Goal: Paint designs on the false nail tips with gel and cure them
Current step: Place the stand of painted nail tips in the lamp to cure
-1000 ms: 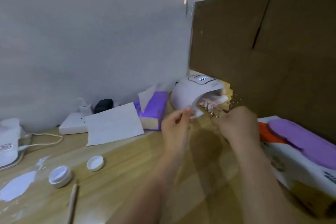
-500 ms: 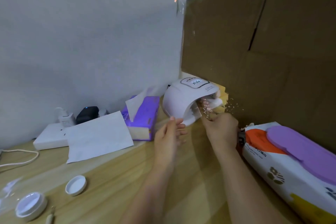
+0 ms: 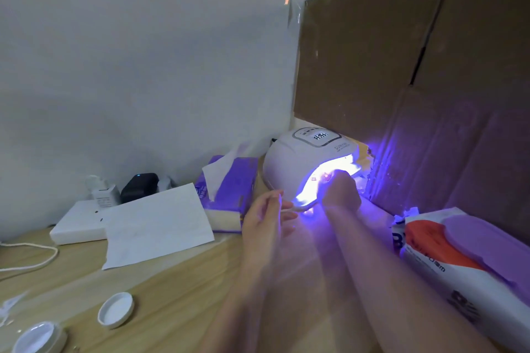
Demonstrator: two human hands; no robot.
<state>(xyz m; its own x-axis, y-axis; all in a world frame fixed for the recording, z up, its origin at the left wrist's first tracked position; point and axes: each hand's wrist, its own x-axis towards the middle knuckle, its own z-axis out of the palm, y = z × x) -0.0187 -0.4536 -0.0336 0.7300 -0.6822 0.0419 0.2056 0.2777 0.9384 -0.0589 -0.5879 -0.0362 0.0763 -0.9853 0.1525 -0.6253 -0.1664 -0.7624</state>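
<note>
A white dome-shaped curing lamp [image 3: 301, 163] stands at the back of the wooden table, lit bright violet inside, its display on. My right hand [image 3: 339, 190] reaches into the lamp's mouth with curled fingers; the nail tips it carried are mostly lost in the glare, only small pinkish bits [image 3: 325, 178] show by the fingertips. My left hand [image 3: 266, 218] hovers just left of the lamp's opening, fingers relaxed and holding nothing.
A purple tissue pack [image 3: 229, 189] lies left of the lamp, beside a white paper sheet [image 3: 156, 223] and a white box [image 3: 77, 223]. A wet-wipes pack [image 3: 459, 249] sits at right under a cardboard wall [image 3: 415, 80]. A white lid [image 3: 116, 309] and gel jar [image 3: 38, 338] lie at front left.
The lamp has switched on and glows violet. My right hand has pushed the nail tips from the opening's edge into the lamp. My left hand let go and drew back slightly.
</note>
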